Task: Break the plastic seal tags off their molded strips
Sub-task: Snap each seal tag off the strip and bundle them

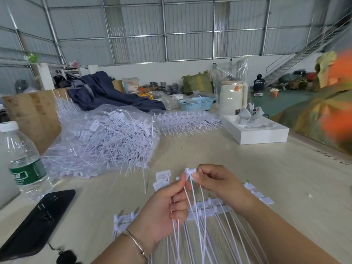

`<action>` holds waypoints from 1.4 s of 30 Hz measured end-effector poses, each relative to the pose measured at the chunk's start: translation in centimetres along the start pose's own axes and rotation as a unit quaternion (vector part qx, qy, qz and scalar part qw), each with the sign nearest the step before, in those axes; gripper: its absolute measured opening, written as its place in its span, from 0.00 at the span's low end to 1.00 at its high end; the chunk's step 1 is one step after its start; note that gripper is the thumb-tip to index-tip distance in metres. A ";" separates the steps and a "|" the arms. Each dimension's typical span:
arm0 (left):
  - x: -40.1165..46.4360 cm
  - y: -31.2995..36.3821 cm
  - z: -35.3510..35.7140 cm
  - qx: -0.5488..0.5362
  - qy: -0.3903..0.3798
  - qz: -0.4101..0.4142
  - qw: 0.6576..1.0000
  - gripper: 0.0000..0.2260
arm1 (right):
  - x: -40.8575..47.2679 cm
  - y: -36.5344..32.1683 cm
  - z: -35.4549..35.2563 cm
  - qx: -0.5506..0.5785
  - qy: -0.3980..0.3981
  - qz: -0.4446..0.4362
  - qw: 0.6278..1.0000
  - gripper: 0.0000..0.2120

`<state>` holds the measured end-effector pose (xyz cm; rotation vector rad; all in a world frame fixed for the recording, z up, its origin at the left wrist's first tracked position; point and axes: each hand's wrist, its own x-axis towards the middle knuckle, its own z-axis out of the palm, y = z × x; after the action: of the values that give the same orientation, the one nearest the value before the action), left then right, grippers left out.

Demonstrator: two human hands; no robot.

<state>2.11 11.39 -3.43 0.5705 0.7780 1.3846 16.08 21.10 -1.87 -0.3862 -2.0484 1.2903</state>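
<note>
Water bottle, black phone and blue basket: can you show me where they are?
Water bottle [24, 162]: head view, on its green label.
Black phone [41, 218]: head view, middle of its dark screen.
Blue basket [196, 103]: head view, on its front wall.

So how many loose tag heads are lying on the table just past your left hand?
2 loose tag heads: one farther from the left hand, one just below it, overlapping. Others may be hidden behind the hands.
</note>
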 end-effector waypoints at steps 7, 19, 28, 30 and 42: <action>-0.1 0.3 0.2 -0.002 -0.084 -0.004 0.996 0.12 | 0.2 0.2 0.6 0.010 -0.006 -0.014 1.000 0.17; 0.0 2.1 -0.8 -0.011 0.069 0.077 0.995 0.16 | 0.4 1.7 -1.5 -0.089 0.103 -0.004 0.991 0.07; 0.2 0.4 -0.2 0.216 0.156 0.138 0.954 0.18 | 0.1 0.7 -1.1 -0.133 0.069 -0.059 0.987 0.06; 0.2 0.2 -0.2 0.255 0.156 0.147 0.943 0.20 | 0.1 0.9 -1.0 -0.149 0.057 -0.065 0.985 0.08; 0.2 0.7 -0.5 0.079 0.078 0.114 0.987 0.16 | 0.1 0.1 -1.8 -0.120 0.075 -0.022 0.990 0.21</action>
<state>1.31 11.63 -3.29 0.6966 0.9781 1.6024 17.21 22.44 -1.44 -0.5277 -2.0756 0.9616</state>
